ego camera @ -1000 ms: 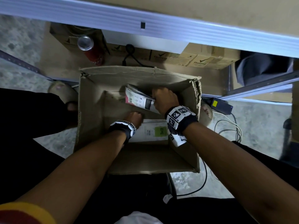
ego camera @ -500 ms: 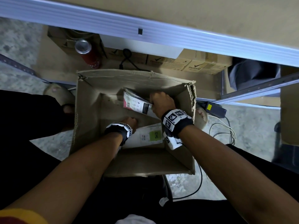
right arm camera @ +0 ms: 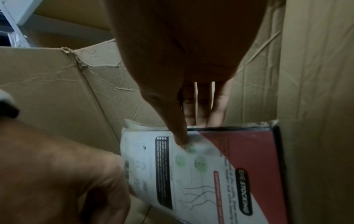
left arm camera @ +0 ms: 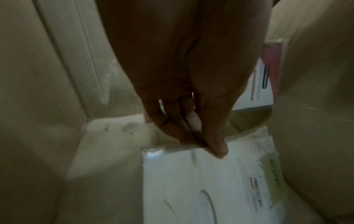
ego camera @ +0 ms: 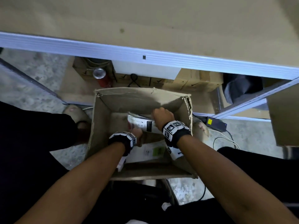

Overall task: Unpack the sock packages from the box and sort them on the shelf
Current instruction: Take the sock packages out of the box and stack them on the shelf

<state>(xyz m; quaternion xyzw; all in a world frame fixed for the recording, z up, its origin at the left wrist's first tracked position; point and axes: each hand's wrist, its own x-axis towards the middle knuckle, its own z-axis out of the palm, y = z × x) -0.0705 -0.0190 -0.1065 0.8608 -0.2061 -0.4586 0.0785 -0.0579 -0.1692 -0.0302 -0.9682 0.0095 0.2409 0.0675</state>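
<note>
While both our hands reach into the box [ego camera: 103,126], our right hand [ego camera: 163,117] pinches the red-and-white sock package [right arm camera: 201,163] for lifting; our left hand [left arm camera: 191,121] pinches the white package [left arm camera: 201,181].

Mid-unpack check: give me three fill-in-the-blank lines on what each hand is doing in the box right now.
1. The right hand pinches a package printed red and ____.
2. The left hand pinches the edge of the ____ package lying on the box's floor.
3. Both hands are inside the cardboard ____.

Missing: white; white; box
</note>
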